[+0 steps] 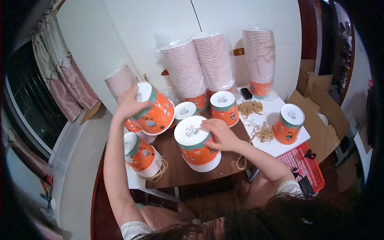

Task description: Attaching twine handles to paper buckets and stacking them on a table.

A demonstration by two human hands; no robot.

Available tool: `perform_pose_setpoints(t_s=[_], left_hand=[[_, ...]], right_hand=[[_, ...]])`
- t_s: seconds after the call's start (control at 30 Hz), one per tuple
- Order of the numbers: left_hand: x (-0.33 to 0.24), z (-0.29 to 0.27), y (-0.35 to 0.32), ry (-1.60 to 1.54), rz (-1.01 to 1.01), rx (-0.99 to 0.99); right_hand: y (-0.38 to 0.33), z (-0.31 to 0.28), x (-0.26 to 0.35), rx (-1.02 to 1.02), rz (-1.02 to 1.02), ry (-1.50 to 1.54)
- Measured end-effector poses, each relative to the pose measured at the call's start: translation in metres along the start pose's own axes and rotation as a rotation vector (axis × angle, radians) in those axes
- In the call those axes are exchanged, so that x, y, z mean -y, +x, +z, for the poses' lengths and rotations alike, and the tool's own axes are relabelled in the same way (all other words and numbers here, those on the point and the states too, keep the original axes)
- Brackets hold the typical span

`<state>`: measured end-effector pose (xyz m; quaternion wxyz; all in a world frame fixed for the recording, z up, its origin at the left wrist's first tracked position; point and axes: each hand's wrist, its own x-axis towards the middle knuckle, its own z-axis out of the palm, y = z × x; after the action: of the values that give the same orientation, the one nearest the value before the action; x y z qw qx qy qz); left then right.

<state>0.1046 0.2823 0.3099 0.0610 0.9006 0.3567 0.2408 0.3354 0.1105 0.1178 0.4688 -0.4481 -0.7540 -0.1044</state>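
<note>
- Orange tilted bucket (158, 114), ten o'clock: clamped in the left hand (131, 105).
- Upturned bucket (194, 147), dial's centre: the right hand (224, 135) rests on it, fingers apart.
- Bagged bucket stacks (214, 62), twelve o'clock.

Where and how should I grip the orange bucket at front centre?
Probably high, around the teal ring just under its white base, coming from above and the right with the right hand, which touches that side: the orange bucket stands upside down, narrowest at the top.
</note>
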Motion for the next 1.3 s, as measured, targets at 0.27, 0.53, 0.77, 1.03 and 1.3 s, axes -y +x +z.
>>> perform_pose_setpoints(t_s=[0.27,0.53,0.77,1.03,1.3], left_hand=[[0.058,0.127,-0.005,0.365,-0.440,0.246],[0.096,0.193,0.001,0.178,-0.467,0.163],[0.066,0.186,0.002,-0.496,-0.138,-0.274],[-0.018,0.141,-0.070,-0.226,0.272,0.010],[-0.056,0.152,-0.075,0.095,0.355,0.189]], right_hand=[[-0.002,0.012,0.011,0.049,0.008,-0.004],[0.007,0.004,0.020,-0.018,0.055,0.125],[0.022,-0.013,0.014,-0.092,0.071,0.209],[0.029,-0.108,-0.010,-0.583,0.273,0.221],[-0.009,-0.096,-0.049,-0.042,0.592,-0.207]])
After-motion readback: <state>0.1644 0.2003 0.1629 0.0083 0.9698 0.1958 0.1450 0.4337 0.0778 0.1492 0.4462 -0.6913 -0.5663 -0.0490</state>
